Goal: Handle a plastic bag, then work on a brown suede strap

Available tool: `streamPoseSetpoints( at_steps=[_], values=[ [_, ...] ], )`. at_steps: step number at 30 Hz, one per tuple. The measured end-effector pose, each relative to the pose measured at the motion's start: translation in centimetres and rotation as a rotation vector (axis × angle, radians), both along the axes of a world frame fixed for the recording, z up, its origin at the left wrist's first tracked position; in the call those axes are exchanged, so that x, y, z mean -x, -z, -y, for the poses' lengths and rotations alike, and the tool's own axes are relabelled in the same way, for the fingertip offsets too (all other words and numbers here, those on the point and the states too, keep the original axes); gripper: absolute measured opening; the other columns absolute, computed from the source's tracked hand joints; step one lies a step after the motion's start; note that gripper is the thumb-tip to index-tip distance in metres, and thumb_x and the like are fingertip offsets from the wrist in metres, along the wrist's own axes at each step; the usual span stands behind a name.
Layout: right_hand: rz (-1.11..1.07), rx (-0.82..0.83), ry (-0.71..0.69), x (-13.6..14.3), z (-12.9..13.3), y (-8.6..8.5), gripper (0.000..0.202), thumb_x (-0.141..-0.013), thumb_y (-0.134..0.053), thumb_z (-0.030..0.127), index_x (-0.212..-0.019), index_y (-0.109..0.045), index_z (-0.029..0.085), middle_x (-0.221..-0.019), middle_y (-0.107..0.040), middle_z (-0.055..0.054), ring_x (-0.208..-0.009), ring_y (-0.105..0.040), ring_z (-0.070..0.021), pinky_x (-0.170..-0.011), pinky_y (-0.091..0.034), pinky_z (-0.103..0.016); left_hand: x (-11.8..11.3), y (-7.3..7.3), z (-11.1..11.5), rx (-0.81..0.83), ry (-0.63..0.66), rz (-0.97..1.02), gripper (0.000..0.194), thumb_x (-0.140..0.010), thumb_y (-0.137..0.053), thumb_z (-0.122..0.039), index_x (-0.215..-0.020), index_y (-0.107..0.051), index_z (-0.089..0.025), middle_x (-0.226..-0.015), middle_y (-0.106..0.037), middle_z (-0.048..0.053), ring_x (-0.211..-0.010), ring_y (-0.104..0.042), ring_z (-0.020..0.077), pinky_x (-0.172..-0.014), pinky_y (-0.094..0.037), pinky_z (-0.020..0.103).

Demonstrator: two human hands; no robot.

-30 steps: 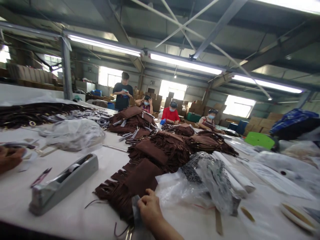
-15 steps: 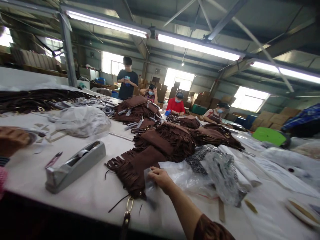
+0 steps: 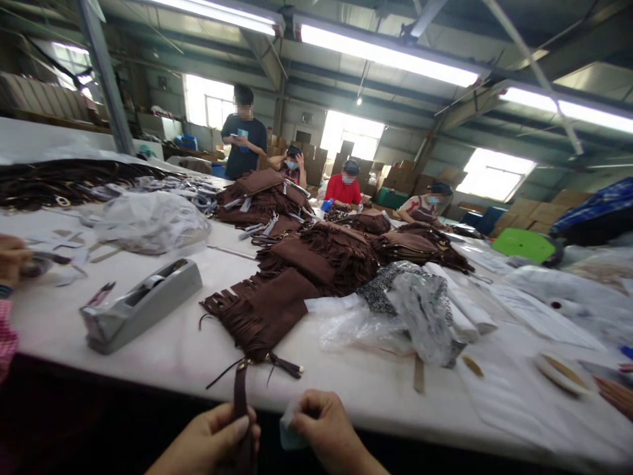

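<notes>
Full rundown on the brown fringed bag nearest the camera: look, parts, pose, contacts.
The brown fringed bag looks like dark brown suede, flat, with cut fringe along its left edge. It lies on the white table, the nearest of a row of similar bags. A brown strap runs from its near corner over the table edge into the left hand, which grips it. The right hand pinches a small pale piece beside it.

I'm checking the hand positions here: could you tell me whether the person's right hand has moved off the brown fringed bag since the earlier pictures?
Yes. The right hand has drawn back from the brown fringed bag to the near edge of the table, pinching a small clear piece.
</notes>
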State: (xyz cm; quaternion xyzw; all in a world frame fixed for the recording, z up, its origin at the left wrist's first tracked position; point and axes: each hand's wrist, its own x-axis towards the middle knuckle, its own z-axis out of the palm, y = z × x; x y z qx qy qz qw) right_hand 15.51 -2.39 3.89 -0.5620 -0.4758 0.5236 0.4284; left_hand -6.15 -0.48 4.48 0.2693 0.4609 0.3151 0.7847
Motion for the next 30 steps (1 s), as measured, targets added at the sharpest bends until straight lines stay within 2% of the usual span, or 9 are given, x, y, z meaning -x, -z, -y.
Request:
streamPoseSetpoints(
  at_steps=[3,6,11,16,23,27,30],
  values=[
    [-0.038,0.058,0.018,0.9,1.4,0.9,0.016,-0.067,-0.068,0.024,-0.060,-0.068,0.010,-0.055,-0.057,-0.001,-0.054,-0.049,-0.0116,-0.054,-0.038,-0.024,-0.9,-3.0,-1.0,-0.040,-0.042,0.083,0.033,-0.068,-0.086,-0.036,-0.088,-0.070,-0.015,-0.084,-0.071,0.008,-0.073,-0.065,0.0178,-0.068,-0.056,0.029],
    [-0.007,0.080,0.039,1.5,2.0,1.5,0.023,-0.070,-0.069,0.030,-0.061,-0.071,0.009,-0.054,-0.058,-0.002,-0.052,-0.047,-0.0116,-0.053,-0.036,-0.025,-1.8,-3.8,-1.7,-0.101,-0.074,0.085,0.032,-0.070,-0.084,-0.034,-0.093,-0.070,-0.015,-0.084,-0.071,0.007,-0.075,-0.066,0.0174,-0.069,-0.057,0.028],
    [0.087,0.071,0.079,2.3,2.3,2.3,0.030,-0.072,-0.071,0.038,-0.061,-0.072,0.010,-0.055,-0.061,-0.004,-0.056,-0.051,-0.0138,-0.055,-0.037,-0.026,-3.0,-2.4,-1.2,-0.144,-0.066,0.025,0.034,-0.072,-0.081,-0.039,-0.092,-0.069,-0.014,-0.083,-0.071,0.006,-0.076,-0.066,0.0194,-0.073,-0.059,0.033],
    [0.101,0.089,0.046,2.7,2.4,2.0,0.041,-0.072,-0.071,0.050,-0.065,-0.074,0.010,-0.061,-0.064,-0.006,-0.059,-0.054,-0.0155,-0.056,-0.039,-0.027,-3.0,-1.9,-1.0,-0.226,-0.147,-0.105,0.041,-0.066,-0.082,-0.046,-0.088,-0.068,-0.014,-0.081,-0.070,0.005,-0.077,-0.065,0.0214,-0.073,-0.059,0.036],
    [0.052,0.087,-0.041,3.1,2.7,1.9,0.043,-0.074,-0.068,0.052,-0.067,-0.074,0.009,-0.057,-0.058,-0.004,-0.057,-0.048,-0.0129,-0.054,-0.036,-0.025,-2.4,-0.2,-1.4,-0.378,-0.149,-0.275,0.040,-0.071,-0.073,-0.050,-0.089,-0.066,-0.015,-0.075,-0.070,0.003,-0.070,-0.064,0.0216,-0.065,-0.055,0.031],
    [-0.010,0.130,-0.048,2.9,2.8,2.4,0.049,-0.071,-0.068,0.056,-0.068,-0.072,0.008,-0.056,-0.054,-0.003,-0.057,-0.045,-0.0125,-0.054,-0.034,-0.025,-2.5,0.1,-0.8,-0.517,-0.065,-0.472,0.033,-0.077,-0.067,-0.047,-0.084,-0.067,-0.015,-0.070,-0.070,0.003,-0.067,-0.063,0.0215,-0.061,-0.050,0.028],
    [-0.033,0.140,-0.042,2.7,2.8,2.7,0.048,-0.070,-0.070,0.057,-0.067,-0.070,0.008,-0.055,-0.051,-0.001,-0.055,-0.042,-0.0114,-0.053,-0.033,-0.025,-2.4,-0.1,-0.5,-0.527,0.012,-0.430,0.027,-0.076,-0.067,-0.037,-0.091,-0.067,-0.015,-0.081,-0.073,0.005,-0.078,-0.067,0.0242,-0.070,-0.052,0.030]
  ],
)
